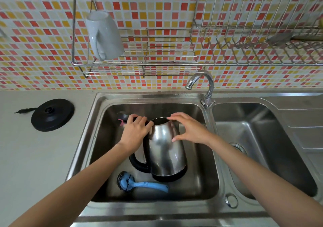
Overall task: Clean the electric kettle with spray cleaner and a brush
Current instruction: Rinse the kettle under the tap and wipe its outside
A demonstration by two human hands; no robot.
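1. Standing in the left sink basin [148,98], the steel kettle [166,149] is upright.
2. Left hand [135,130] grips its handle top.
3. Right hand [190,128], fingers spread, touches its rim.
4. Blue brush [139,184] lies just beside it.

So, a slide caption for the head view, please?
Left hand and right hand on steel kettle in sink, blue brush nearby.

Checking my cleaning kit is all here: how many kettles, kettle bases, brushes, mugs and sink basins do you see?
kettle: 1
kettle base: 1
brush: 1
mug: 1
sink basin: 2
Total: 6
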